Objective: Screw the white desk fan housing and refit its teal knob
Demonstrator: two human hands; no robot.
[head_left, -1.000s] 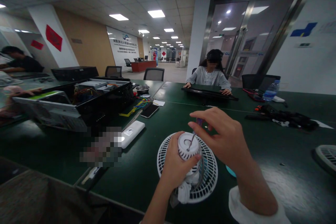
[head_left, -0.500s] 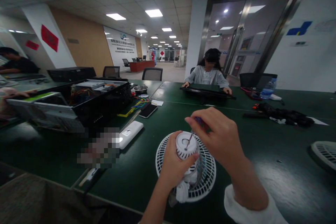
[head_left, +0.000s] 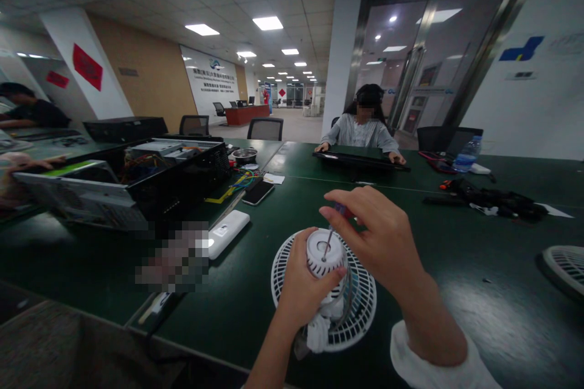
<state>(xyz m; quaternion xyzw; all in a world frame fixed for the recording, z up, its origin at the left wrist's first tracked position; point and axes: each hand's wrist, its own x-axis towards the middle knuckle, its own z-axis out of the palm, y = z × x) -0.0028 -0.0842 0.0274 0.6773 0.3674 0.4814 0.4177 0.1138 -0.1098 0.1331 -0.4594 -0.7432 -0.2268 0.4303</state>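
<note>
My left grip wraps closed around a white slotted plastic fan housing. My right grip pinches a purple-handled screwdriver, its steel tip on the housing's top, barely moved.

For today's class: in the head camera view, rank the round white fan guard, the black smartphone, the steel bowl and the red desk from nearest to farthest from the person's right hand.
From the right hand:
1. Round white fan guard: directly below it on the table.
2. Black smartphone: on the table, to the left.
3. Steel bowl: beyond the phone.
4. Red desk: across the room.
</note>
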